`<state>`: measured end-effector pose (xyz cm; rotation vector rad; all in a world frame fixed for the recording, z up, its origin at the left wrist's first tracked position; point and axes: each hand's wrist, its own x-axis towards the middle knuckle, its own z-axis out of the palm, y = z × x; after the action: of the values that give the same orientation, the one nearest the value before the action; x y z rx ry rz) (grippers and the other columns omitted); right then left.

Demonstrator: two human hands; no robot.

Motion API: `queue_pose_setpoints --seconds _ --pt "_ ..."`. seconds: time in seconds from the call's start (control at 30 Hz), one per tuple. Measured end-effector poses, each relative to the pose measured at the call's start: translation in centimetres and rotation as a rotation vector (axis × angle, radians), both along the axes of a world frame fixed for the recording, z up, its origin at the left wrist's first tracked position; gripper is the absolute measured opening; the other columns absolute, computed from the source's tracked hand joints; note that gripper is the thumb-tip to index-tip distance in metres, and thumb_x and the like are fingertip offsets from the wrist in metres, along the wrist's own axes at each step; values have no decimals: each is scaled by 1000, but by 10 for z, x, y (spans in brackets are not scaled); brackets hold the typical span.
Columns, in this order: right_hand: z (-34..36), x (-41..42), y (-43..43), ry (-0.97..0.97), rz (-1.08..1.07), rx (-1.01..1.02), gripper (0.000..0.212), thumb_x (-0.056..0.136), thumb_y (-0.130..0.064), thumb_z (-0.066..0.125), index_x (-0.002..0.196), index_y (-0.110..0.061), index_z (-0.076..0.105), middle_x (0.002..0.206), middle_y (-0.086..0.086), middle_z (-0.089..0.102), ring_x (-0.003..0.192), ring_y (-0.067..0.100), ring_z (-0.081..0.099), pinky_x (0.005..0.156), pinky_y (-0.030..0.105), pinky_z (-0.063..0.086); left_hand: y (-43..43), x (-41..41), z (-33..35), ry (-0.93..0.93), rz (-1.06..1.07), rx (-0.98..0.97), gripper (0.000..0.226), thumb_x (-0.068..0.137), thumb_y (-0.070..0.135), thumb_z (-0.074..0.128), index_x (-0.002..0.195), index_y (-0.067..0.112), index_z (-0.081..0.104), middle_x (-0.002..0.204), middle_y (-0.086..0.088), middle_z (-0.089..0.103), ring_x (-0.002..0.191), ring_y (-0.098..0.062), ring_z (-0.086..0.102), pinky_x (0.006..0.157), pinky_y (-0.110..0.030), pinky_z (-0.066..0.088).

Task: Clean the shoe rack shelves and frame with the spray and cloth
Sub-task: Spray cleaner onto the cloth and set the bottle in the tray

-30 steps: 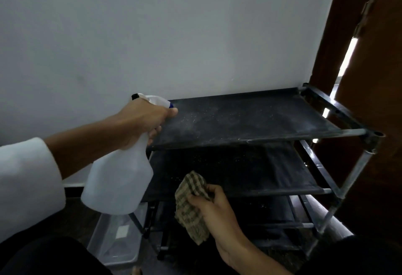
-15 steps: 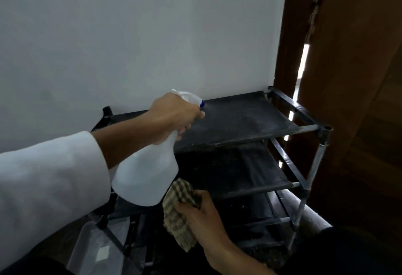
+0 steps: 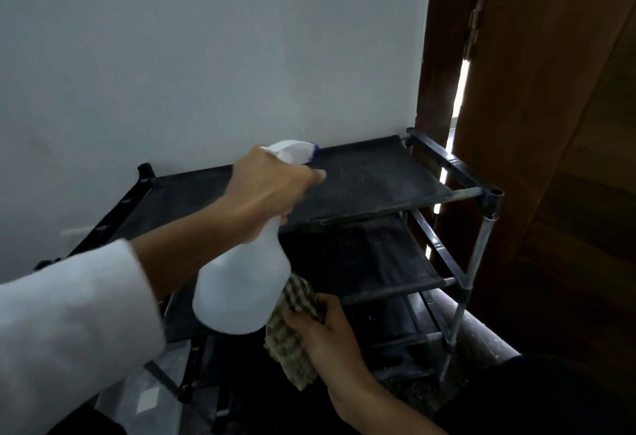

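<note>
A black shoe rack [image 3: 488, 199] with dusty fabric shelves stands against the white wall. My left hand [image 3: 272, 183] grips the neck of a white spray bottle [image 3: 241, 290], its nozzle pointing over the top shelf [image 3: 375, 176]. Lower down, my right hand [image 3: 327, 331] holds a checked brown cloth [image 3: 289, 345] in front of the second shelf [image 3: 371, 262]. The bottle's body hides part of the cloth and the shelf's left side.
A brown wooden door [image 3: 557, 159] stands just right of the rack, with a bright gap at its hinge side. A clear plastic bin [image 3: 151, 396] sits on the floor at the rack's lower left. The white wall [image 3: 206, 56] is behind.
My left hand and the spray bottle have moved right, further over the top shelf. The view has swung left, showing the rack's left frame. My right hand still holds the cloth.
</note>
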<state>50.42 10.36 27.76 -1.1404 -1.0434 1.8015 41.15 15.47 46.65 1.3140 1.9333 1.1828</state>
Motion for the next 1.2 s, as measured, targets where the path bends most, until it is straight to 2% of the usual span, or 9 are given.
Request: queue_pose_setpoints --seconds 0.23,0.5,0.67,0.7,0.8,0.9,0.97,1.07,1.2 --pt "-7 10 -2 -47 15 -25 28 88 -25 73 112 -28 59 98 -3 76 86 14 74 74 32 60 -87 -52 -64 -242 138 -20 22 84 29 77 96 11 71 70 -11 64 38 -13 42 43 -27 36" --pt "-18 0 -20 -98 93 3 29 90 -22 72 115 -26 59 96 -4 78 88 13 75 76 32 59 -105 -104 -163 -245 266 -102 60 88 33 73 143 28 51 80 5 75 78 -22 72 58 -33 51" --pt "-23 -15 -25 -111 135 6 32 90 -25 72 117 -29 57 97 -5 78 88 13 75 75 32 57 -100 -117 -183 -249 273 -134 57 91 39 69 143 29 50 76 -5 75 56 -14 59 55 -28 46" --pt "-23 -16 -25 -114 140 10 32 90 -25 72 118 -29 57 97 -5 78 88 13 75 74 31 57 -99 -118 -187 -270 264 -152 52 90 40 69 139 30 54 71 -5 74 54 -15 58 53 -27 46" --pt "-26 -20 -26 -126 159 11 34 89 -26 72 119 -30 57 99 -5 77 89 13 75 74 31 57 -101 -120 -199 -336 281 -165 16 89 41 70 90 25 67 57 0 59 50 -14 53 48 -26 42" --pt "-30 -20 -27 -140 170 -2 34 89 -26 72 119 -30 57 99 -4 77 89 16 76 77 34 57 -103 -122 -209 -349 328 -178 34 89 41 69 65 20 57 54 -2 54 46 -14 51 45 -25 41" --pt "-33 -20 -29 -154 171 -15 35 89 -24 72 120 -28 57 98 -2 78 88 18 76 78 37 57 -107 -122 -214 -374 330 -188 26 89 43 69 81 18 66 57 -3 60 45 -13 52 45 -24 43" --pt "-36 -17 -31 -168 170 -38 35 88 -23 72 120 -27 58 99 1 78 89 20 76 82 40 57 -108 -123 -217 -398 312 -203 39 89 44 69 120 22 67 67 -2 66 51 -12 56 45 -23 43" --pt "-40 -9 -33 -186 165 -49 35 86 -25 74 117 -28 60 100 3 77 90 22 76 85 42 57 -104 -137 -226 -316 335 -169 28 86 46 69 107 28 69 77 -5 68 63 -19 62 51 -26 46"
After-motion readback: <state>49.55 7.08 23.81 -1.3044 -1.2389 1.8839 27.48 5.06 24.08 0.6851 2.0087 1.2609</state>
